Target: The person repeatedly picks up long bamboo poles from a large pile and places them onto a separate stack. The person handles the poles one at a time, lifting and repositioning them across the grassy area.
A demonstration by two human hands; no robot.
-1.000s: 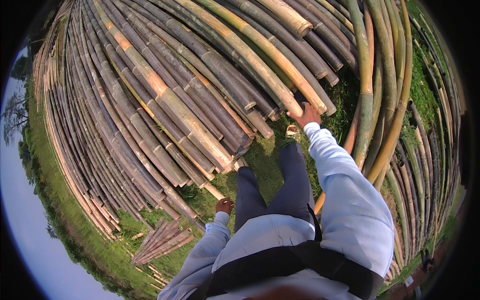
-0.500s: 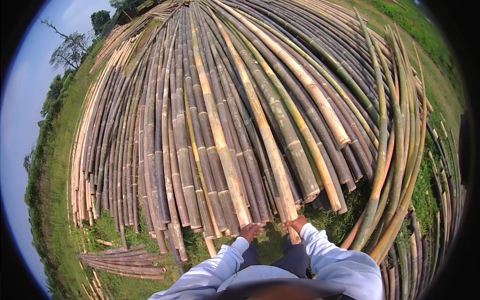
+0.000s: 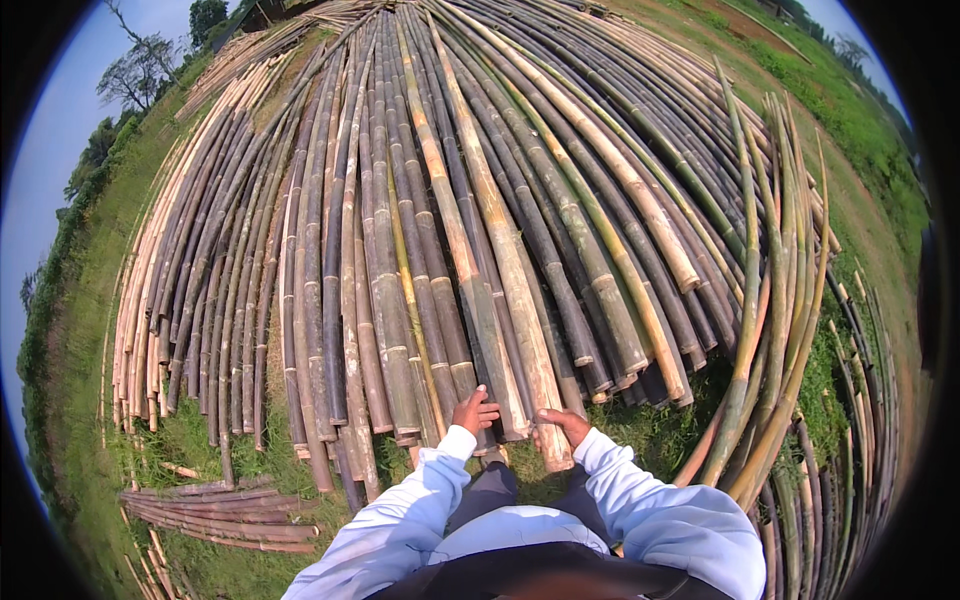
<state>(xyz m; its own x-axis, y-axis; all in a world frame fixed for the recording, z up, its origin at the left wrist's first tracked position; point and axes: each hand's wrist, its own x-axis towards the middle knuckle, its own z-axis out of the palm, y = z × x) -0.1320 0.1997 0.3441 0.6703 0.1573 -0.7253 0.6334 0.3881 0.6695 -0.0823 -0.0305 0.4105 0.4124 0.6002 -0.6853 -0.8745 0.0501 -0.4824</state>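
Note:
A pale, mottled bamboo pole [image 3: 527, 340] runs toward me from the far end of the pile, its cut end near my body. My right hand [image 3: 563, 428] is closed around it close to that end, thumb across the top and fingertips showing at its left side. Left of it lies a brown and tan bamboo pole [image 3: 492, 335]. My left hand [image 3: 474, 410] is beside this second pole with fingers stretched out and apart, over the end of a darker pole. Whether it touches either is unclear.
Many bamboo poles [image 3: 385, 250] fan out ahead over grass. Thin green bent poles [image 3: 745, 370] cross at the right, with another stack [image 3: 860, 440] beyond. Short bamboo pieces [image 3: 225, 515] lie at the lower left. Trees [image 3: 140, 75] stand far left.
The right hand has shifted the pale pole's near end left and slightly away from me. The left hand has moved up and left, its fingers spreading. The view has tilted a little.

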